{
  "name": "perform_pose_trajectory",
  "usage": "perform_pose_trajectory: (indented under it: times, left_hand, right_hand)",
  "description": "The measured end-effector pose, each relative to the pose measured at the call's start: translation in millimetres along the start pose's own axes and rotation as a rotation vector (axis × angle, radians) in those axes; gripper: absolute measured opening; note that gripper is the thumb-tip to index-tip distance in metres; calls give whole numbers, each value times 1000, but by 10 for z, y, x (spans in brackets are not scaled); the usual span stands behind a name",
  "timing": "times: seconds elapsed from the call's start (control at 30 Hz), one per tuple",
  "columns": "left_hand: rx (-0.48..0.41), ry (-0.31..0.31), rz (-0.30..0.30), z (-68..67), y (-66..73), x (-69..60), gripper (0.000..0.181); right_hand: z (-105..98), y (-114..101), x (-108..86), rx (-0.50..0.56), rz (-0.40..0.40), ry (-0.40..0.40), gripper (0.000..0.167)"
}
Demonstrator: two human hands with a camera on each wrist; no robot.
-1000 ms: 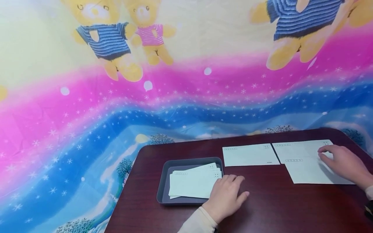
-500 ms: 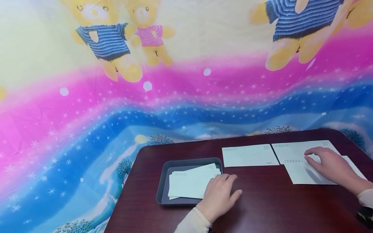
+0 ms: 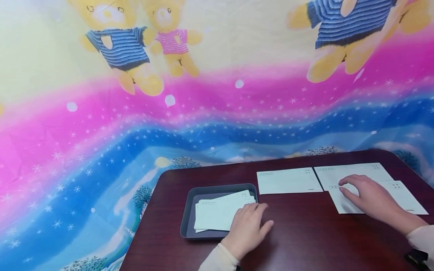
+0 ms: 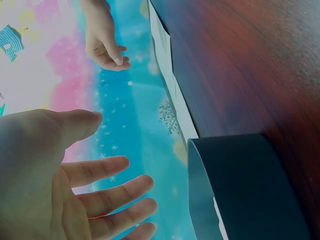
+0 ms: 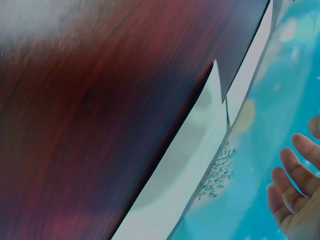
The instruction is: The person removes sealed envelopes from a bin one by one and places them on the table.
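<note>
My left hand (image 3: 245, 229) hovers over the right edge of a dark grey tray (image 3: 187, 210), where a few white envelopes (image 3: 213, 216) lie stacked and slightly fanned. In the left wrist view its fingers (image 4: 112, 202) are spread and hold nothing. My right hand (image 3: 367, 195) is above two overlapping envelopes on the right, the front one (image 3: 407, 197) lying partly over the back one (image 3: 352, 171). The right wrist view shows those fingers (image 5: 297, 170) loosely bent, apart from the paper, with nothing in them. A third envelope (image 3: 288, 182) lies flat left of that pair.
The dark reddish-brown table (image 3: 298, 233) has rounded back corners. Behind it hangs a bright cloth backdrop (image 3: 217, 98) printed with bears, snowflakes and trees, close to the table's back edge.
My right hand has moved left across the overlapping envelopes, uncovering the stamp corner of the front one. The left hand has shifted slightly left toward the tray. The envelopes stay put.
</note>
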State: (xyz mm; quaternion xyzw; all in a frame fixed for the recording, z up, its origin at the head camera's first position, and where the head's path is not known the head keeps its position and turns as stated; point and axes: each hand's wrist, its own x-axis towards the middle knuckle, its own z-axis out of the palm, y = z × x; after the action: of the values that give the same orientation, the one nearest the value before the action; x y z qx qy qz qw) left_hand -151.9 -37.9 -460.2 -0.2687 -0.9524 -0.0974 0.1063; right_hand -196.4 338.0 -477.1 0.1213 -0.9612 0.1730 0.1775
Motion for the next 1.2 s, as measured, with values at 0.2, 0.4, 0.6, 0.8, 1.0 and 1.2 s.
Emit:
perform_pose_trajectory:
  times: [0.2, 0.4, 0.6, 0.8, 1.0, 1.2]
  left_hand:
    - [8, 15, -13, -18, -52, -28, 41]
    - [-17, -13, -49, -22, -110, -44, 41]
    - [-19, -32, -82, -33, -174, -68, 43]
    - [-40, -47, -117, -48, -232, -88, 43]
    - [-58, -41, -134, -48, -293, -117, 42]
    - [-48, -29, -140, -36, -348, -160, 42]
  right_hand:
    - [27, -142, -29, 8, -15, -7, 18]
    - [80, -250, -49, 20, -42, -11, 17]
    - [113, -381, -48, 40, -65, -12, 14]
    - [151, -534, -43, 39, -108, 5, 13]
    - [211, -651, -31, 38, -156, 6, 15]
    - [270, -763, -17, 57, -157, -9, 15]
